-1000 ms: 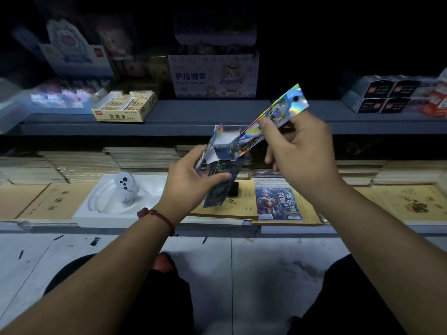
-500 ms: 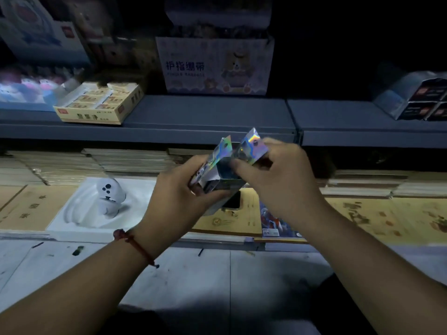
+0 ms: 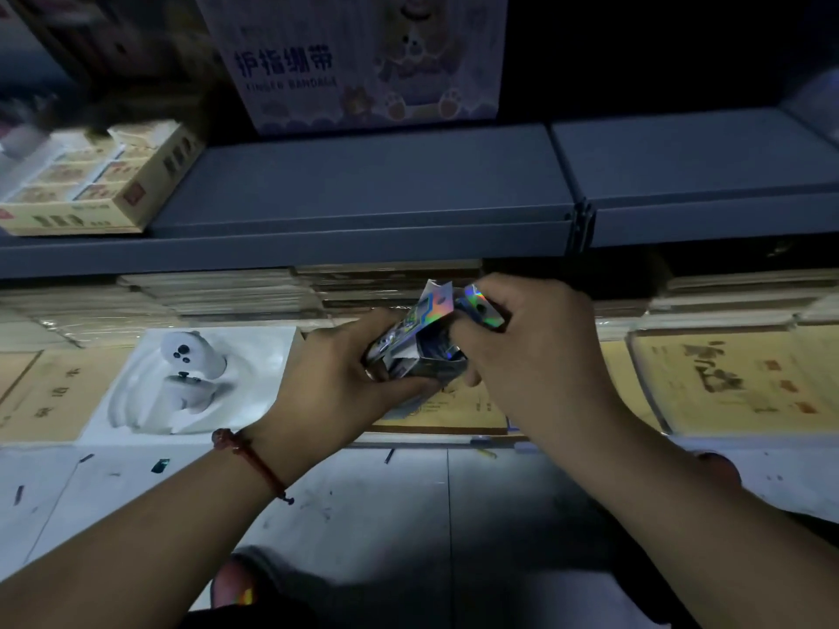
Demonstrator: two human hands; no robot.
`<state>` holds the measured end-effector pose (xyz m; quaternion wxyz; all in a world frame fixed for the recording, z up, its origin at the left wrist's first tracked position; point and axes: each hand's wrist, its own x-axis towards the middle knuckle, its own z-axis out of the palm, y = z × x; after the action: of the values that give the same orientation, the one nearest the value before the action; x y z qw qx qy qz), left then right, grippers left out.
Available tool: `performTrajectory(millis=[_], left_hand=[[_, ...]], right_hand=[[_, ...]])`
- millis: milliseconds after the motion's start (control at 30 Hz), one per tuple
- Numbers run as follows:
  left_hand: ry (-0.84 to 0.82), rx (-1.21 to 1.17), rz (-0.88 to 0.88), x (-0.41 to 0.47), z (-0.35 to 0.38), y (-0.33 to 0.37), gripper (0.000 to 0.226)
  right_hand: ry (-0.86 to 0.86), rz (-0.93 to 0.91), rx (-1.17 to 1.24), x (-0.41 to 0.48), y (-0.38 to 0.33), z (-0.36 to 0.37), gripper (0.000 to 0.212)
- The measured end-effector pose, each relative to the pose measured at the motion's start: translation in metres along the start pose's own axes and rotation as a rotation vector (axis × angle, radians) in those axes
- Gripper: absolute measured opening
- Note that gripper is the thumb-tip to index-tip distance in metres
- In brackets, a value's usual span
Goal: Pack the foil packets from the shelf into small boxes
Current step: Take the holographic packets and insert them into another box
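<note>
Upper left: a yellow display box [image 3: 91, 192] is set on the grey shelf [image 3: 363, 188]. Below it, a white controller [image 3: 188, 356] is seated in a white moulded tray [image 3: 263, 351] laid on the lower shelf. Left of centre: the left hand [image 3: 336, 383], a red cord bracelet [image 3: 247, 456] at its wrist, is curled around the small box [image 3: 420, 356], which is held above the lower shelf with its top flap raised. Above, at the back of the grey shelf, a carton marked "FINGER BANDAGE" [image 3: 363, 61] is seen. Centre: the foil packet [image 3: 482, 308] is lodged in the open top of the box, only its holographic end being exposed. Right of centre: that end is pinched by the fingers of the right hand [image 3: 535, 356]. Far right: tan notebooks [image 3: 726, 383] are stacked on the lower shelf.
</note>
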<state>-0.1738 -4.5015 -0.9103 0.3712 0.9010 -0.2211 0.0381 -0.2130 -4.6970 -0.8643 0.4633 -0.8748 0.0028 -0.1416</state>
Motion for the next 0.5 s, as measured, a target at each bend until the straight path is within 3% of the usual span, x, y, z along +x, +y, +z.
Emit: performTrajectory(millis=[167, 267, 400, 500], left_hand=[[0.002, 0.006, -0.012, -0.001, 0.001, 0.008, 0.053], [0.001, 0.018, -0.001, -0.005, 0.003, 0.014, 0.040], [-0.002, 0.002, -0.018, -0.011, 0.004, 0.021, 0.045], [-0.027, -0.028, -0.001, -0.015, 0.005, 0.030, 0.045]], right_hand=[[-0.009, 0.033, -0.008, 0.000, 0.005, -0.005, 0.017], [-0.040, 0.063, 0.004, -0.008, 0.002, -0.009, 0.014], [-0.105, 0.139, 0.089, -0.018, 0.002, -0.016, 0.016], [-0.122, 0.131, 0.019, -0.023, 0.003, -0.017, 0.012]])
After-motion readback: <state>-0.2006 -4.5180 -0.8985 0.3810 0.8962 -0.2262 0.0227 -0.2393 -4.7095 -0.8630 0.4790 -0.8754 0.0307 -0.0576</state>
